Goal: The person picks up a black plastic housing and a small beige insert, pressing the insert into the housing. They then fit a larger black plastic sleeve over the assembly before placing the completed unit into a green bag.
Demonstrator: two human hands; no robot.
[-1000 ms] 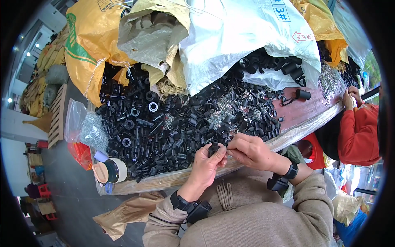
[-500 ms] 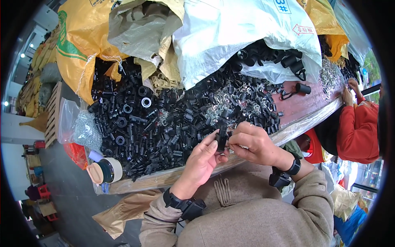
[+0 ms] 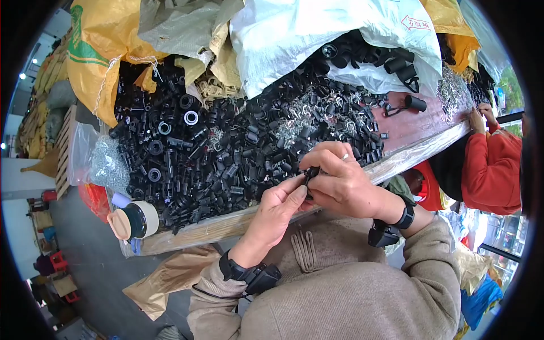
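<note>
My left hand (image 3: 277, 211) and my right hand (image 3: 343, 184) meet over the near edge of the table, both closed on one small black plastic part (image 3: 310, 174). Fingers cover most of the part, so its exact kind stays hidden. The right fingers bend over its top, and the left thumb and fingertips pinch it from the other side. Just beyond my hands lies a wide heap of small black plastic parts (image 3: 226, 170). Small silvery metal hooks (image 3: 294, 129) are mixed in with the heap.
A white woven sack (image 3: 334, 34) spills black cylinders at the back; a yellow sack (image 3: 93, 62) stands at left. A cream-lidded jar (image 3: 141, 220) and a clear bag of small grey pieces (image 3: 107, 161) sit at the left corner. A person in red sleeves (image 3: 490, 170) works at right.
My right hand has turned and closed further over the black part, hiding more of it. The whole view has shifted slightly, with the table appearing higher and further left.
</note>
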